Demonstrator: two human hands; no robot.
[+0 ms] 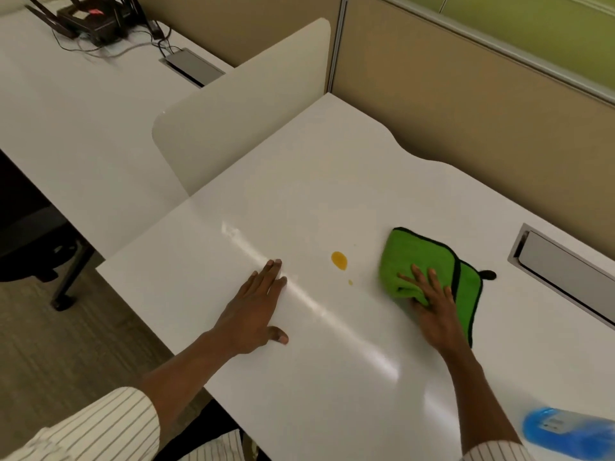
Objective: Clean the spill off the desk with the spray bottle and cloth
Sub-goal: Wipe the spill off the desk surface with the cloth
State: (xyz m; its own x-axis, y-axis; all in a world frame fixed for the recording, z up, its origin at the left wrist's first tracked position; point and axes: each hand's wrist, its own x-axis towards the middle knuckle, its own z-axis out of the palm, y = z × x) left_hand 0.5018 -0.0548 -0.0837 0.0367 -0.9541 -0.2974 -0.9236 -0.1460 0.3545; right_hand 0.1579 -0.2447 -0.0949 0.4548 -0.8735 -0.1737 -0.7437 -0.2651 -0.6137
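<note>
An orange-yellow spill lies on the white desk, with a small drop just below it and a faint smear farther back. My right hand presses on a folded green cloth with black trim, just right of the spill, fingers bunching its near edge. My left hand rests flat on the desk left of the spill, holding nothing. A blue spray bottle sits at the desk's near right corner, blurred and partly cut off.
A grey cable hatch is set in the desk at the right. A cream divider panel stands at the left back edge. Beige partition walls close the back. The neighbouring desk holds a black router and cables.
</note>
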